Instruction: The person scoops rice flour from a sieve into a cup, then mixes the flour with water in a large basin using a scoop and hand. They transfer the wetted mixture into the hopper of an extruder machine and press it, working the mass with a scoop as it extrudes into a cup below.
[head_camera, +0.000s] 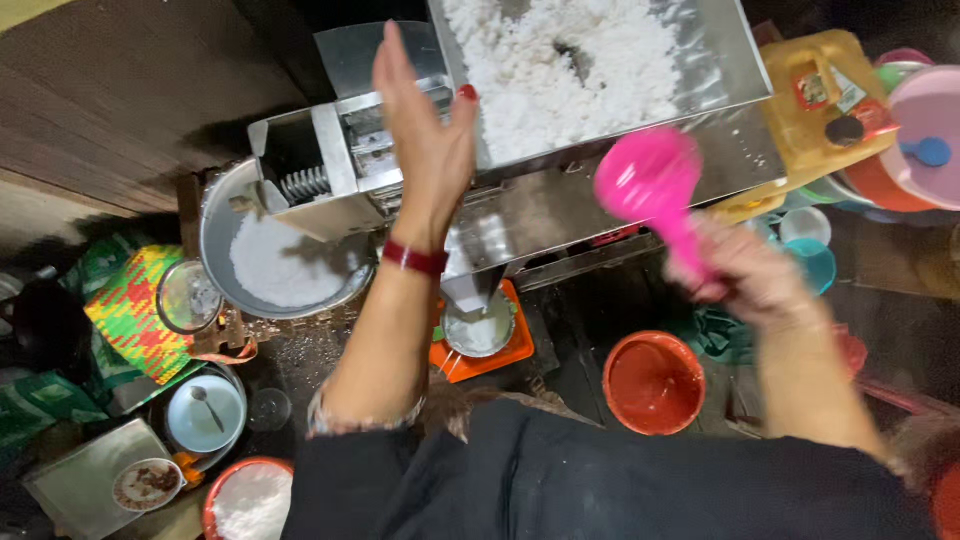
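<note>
My right hand (745, 270) gripped the pink scoop (650, 180) by its handle: light, stiff plastic, I judged. My left hand (425, 140) was spread open and empty beside the hopper (720, 70).

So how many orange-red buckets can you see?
2: one red bucket on the floor under the right hand, and one white-filled bucket at the bottom left. More may be hidden.

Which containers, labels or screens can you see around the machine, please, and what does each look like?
Yellow plastic jerrycan: upper right beside the machine's hopper, boxy, black cap.
Label: on the jerrycan's top face, small red rectangle with a pale centre.
Second label: beside it, pale, partly hidden.
Screens or signs: none visible.
</note>
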